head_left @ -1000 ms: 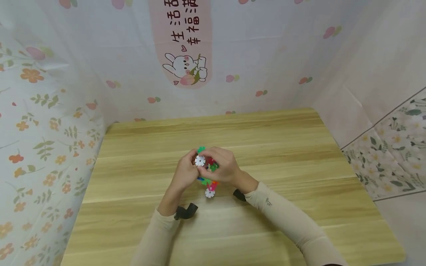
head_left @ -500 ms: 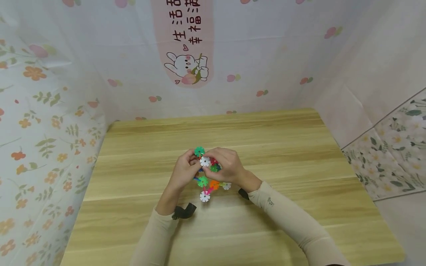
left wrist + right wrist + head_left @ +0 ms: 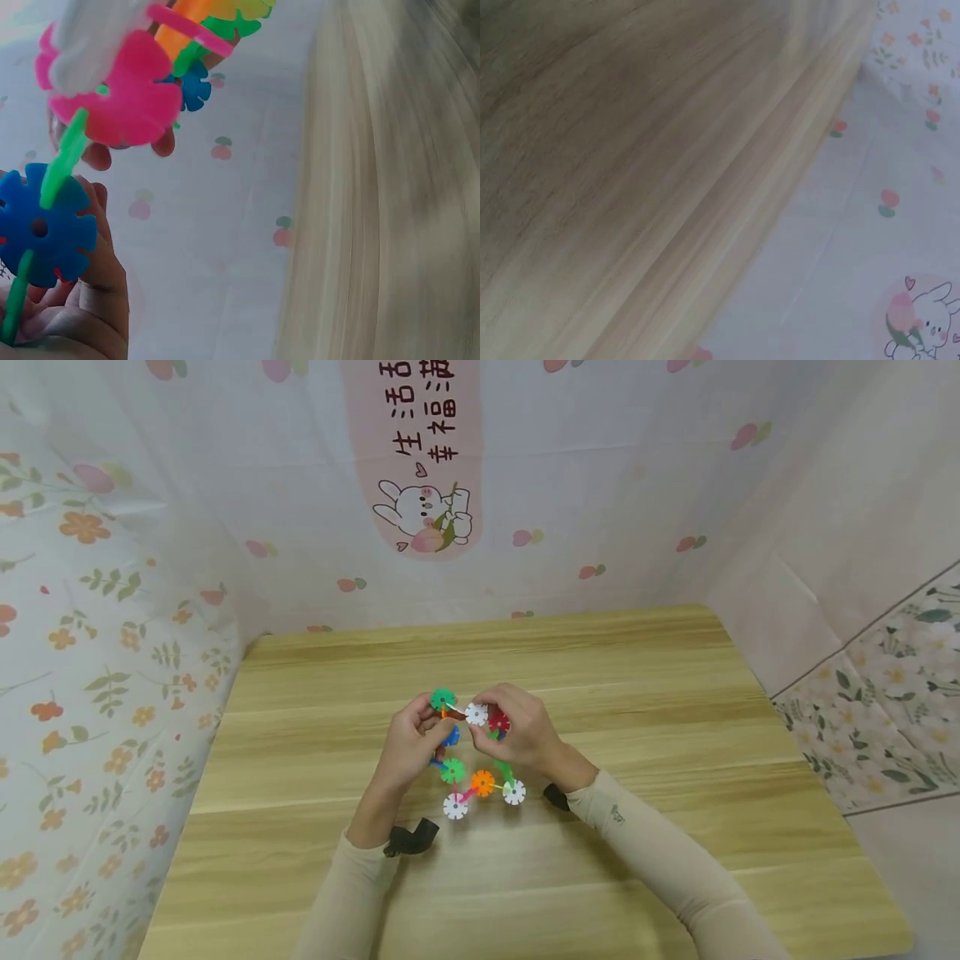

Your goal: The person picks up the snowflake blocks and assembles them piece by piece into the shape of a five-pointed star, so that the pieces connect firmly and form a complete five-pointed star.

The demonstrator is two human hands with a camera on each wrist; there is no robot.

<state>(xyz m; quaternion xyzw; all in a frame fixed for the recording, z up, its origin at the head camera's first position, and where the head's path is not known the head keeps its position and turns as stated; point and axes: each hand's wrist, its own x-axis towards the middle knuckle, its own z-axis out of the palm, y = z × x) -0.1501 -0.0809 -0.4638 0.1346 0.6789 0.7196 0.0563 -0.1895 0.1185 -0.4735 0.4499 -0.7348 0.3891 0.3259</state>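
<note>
A loop of linked, notched plastic snowflake discs hangs between the two hands in the head view. My left hand [image 3: 405, 745] pinches its left side near a blue disc [image 3: 451, 737], below a teal-green disc [image 3: 442, 699]. On the other side my right hand [image 3: 525, 731] grips a white disc [image 3: 476, 714] between thumb and fingers, beside a red disc [image 3: 498, 722]. Lower down hang a light green disc [image 3: 453, 771], an orange disc [image 3: 483, 783] and two more white ones. Large in the left wrist view are a pink disc [image 3: 142, 101] and a blue one. The right wrist view shows neither hand nor discs.
The wood-grain table [image 3: 637, 693] spreads under both arms. Patterned cloth [image 3: 600, 510] hangs behind it and at the sides. A black wrist-worn piece [image 3: 412, 837] sits at the left cuff, and another [image 3: 556, 797] shows by the right cuff.
The hands have drawn slightly apart, the right one moving right with the white disc. The loop has spread and turned, so more of its lower discs show.
</note>
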